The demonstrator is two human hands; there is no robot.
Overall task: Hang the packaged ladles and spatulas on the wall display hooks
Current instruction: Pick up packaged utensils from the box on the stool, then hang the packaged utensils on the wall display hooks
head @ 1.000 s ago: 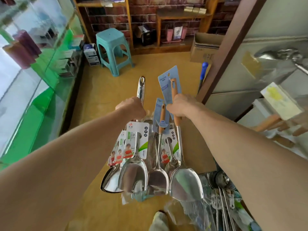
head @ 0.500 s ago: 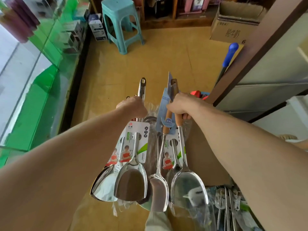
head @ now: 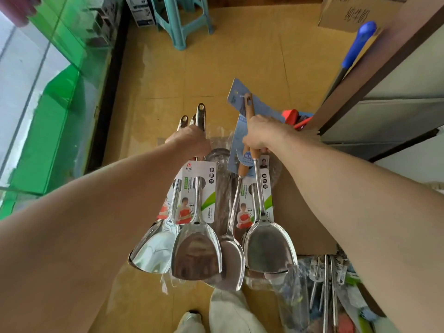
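Over the yellow floor (head: 240, 56) near the teal stool (head: 179, 37), left hand (head: 189, 143) grips steel-handled spatulas (head: 195, 253), right hand (head: 260, 135) wooden-handled spatulas (head: 269, 246).

I am in a small housewares shop: carded steel spatulas (head: 195, 251) still in retail packaging, more bagged metal utensils (head: 324, 284) heaped beside me, a green glass display counter (head: 72, 56) along the floor's left edge, and a brown cardboard stock carton (head: 348, 13).

Spatulas (head: 195, 251) — glossy mirror-bright metal blades, some wooden handles; label cards (head: 199, 188) printed paper; stool (head: 180, 18) smooth plastic.
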